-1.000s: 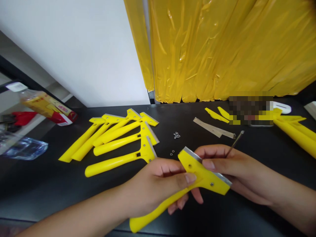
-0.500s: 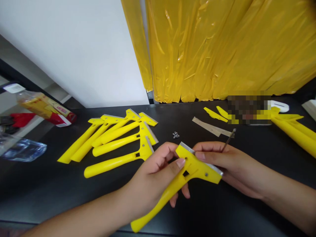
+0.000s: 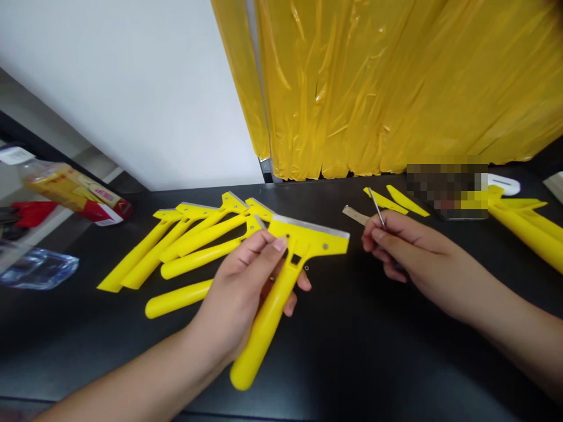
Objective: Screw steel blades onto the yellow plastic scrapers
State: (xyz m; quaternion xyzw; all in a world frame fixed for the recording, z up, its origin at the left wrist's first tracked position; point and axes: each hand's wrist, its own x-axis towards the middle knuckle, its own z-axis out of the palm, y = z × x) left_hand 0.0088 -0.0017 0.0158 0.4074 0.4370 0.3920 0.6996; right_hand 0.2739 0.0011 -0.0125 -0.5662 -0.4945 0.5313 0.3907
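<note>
My left hand (image 3: pixel 233 281) is closed round a yellow scraper (image 3: pixel 264 322), its thumb pressing beside the left screw hole of the head. A metal blade edge runs along the scraper's top, and one screw shows in the right side of the head. My right hand (image 3: pixel 426 255) grips a thin screwdriver (image 3: pixel 376 206), shaft pointing up, apart from the scraper; its handle is mostly hidden in the fingers. Behind that hand lies a metal blade strip (image 3: pixel 353 213), partly covered. Two loose yellow plates (image 3: pixel 407 200) rest farther back. A small metal piece (image 3: pixel 307 268) shows beside the left fingers.
Several yellow scrapers (image 3: pixel 145 249) lie fanned out on the black table (image 3: pixel 352 363) at left. A drink bottle (image 3: pixel 74 187) and a clear plastic container (image 3: pixel 39 266) are at far left. More yellow handles (image 3: pixel 528 228) lie at right, near a blurred-out patch. Yellow sheeting (image 3: pixel 352 88) hangs behind.
My left hand has moved left and up with the scraper, which now stands more upright. My right hand has let go of the scraper's head and drawn away, keeping the screwdriver.
</note>
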